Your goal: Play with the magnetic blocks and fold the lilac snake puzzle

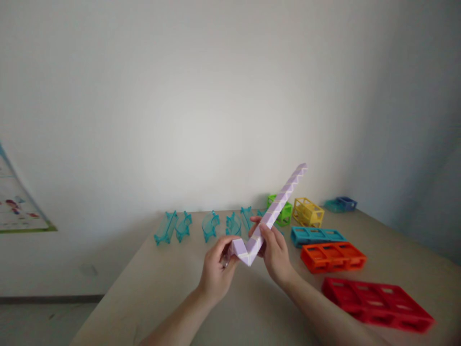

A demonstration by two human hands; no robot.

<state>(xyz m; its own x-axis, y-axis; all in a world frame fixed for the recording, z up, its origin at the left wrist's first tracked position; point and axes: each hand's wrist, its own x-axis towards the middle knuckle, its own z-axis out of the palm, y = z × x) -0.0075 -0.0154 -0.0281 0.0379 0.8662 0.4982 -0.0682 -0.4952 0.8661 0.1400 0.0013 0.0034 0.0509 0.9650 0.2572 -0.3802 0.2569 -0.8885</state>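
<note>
A pale purple and white snake puzzle (276, 206) is held up above the table, one long straight run slanting up to the right and a short bent end at the lower left. My left hand (219, 266) is closed around the bent end, which it partly hides. Fingers of my right hand (274, 251) grip the lower part of the straight run, just past the bend. Both hands are over the middle of the table (162, 288), touching only the puzzle.
Several clear teal plastic pieces (166, 228) stand in a row along the back. On the right are red (378, 303), orange (333, 257) and blue (319, 236) open frames, with yellow (308, 212) and green (284, 214) ones behind. Walls border the table.
</note>
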